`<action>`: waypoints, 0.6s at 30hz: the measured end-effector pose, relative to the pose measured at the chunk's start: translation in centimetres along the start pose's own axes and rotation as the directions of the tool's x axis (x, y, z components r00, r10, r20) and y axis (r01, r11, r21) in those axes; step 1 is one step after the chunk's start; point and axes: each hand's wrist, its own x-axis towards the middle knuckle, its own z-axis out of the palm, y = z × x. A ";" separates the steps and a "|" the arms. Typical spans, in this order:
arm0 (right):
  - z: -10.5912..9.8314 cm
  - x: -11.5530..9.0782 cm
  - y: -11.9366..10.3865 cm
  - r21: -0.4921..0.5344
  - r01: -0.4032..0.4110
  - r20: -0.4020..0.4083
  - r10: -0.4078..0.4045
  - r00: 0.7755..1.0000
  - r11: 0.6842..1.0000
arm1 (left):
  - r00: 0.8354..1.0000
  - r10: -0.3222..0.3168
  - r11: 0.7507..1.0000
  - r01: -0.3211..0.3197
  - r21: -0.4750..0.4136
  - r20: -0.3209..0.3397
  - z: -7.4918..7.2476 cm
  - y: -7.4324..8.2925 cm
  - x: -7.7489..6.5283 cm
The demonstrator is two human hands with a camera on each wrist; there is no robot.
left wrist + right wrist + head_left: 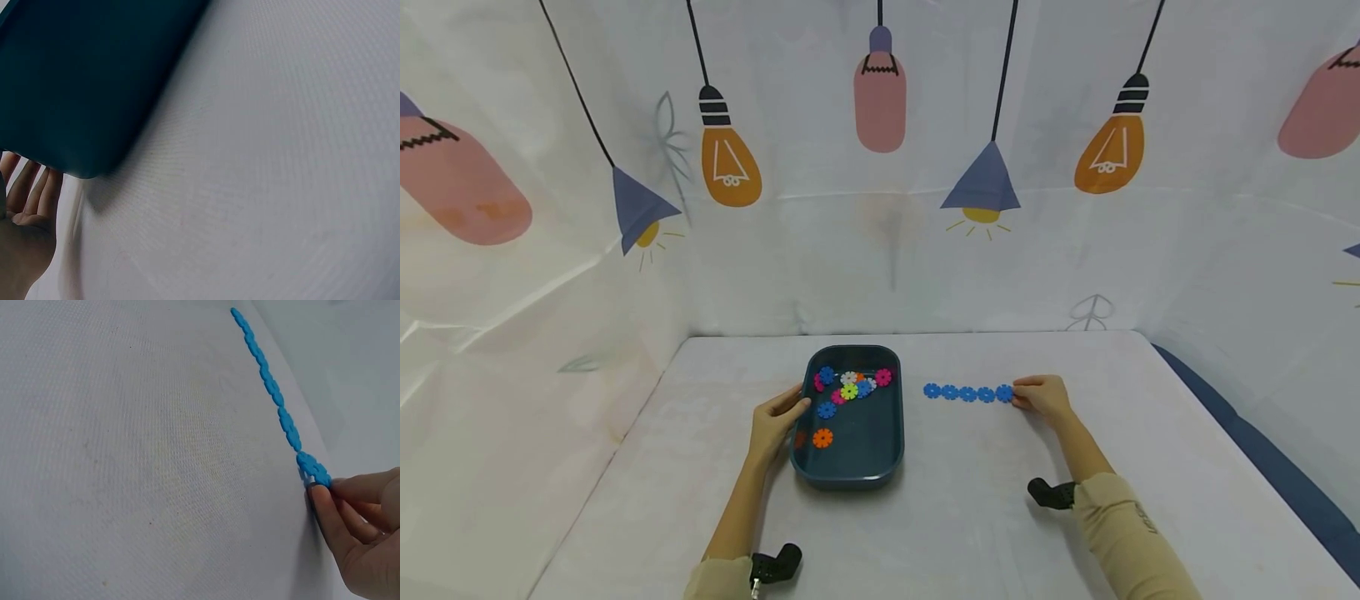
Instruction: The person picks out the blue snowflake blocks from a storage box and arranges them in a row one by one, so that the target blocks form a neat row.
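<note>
A row of several blue snowflake-shaped plastic discs (967, 393) lies joined in a line right of the tray. My right hand (1043, 397) pinches the disc (314, 469) at the right end of that row between thumb and fingers. In the right wrist view this disc is tilted up, and the rest of the chain (270, 384) runs away from it. My left hand (775, 423) grips the left side of a dark teal tray (865, 454), its thumb over the rim. The left wrist view has the fingers (47, 194) at the tray's underside.
Inside the tray are loose snowflake discs: an orange disc (823, 437), a yellow disc (848, 391), a pink disc (883, 377), and several blue and white ones. The white tabletop (955, 517) meets a patterned cloth wall (820, 267) at the back.
</note>
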 end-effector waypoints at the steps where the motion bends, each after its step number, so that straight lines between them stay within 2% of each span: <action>1: 0.0 0.0 0.0 -0.005 -0.001 -0.005 0.001 1.000 1.000 | 1.000 0.000 1.000 0.000 -0.002 0.001 0.0 0.0 0.0; 18: -0.1 0.0 -0.2 -0.031 -0.012 -0.040 0.011 0.999 0.999 | 1.000 0.017 1.000 -0.017 -0.016 0.004 0.0 0.1 -0.1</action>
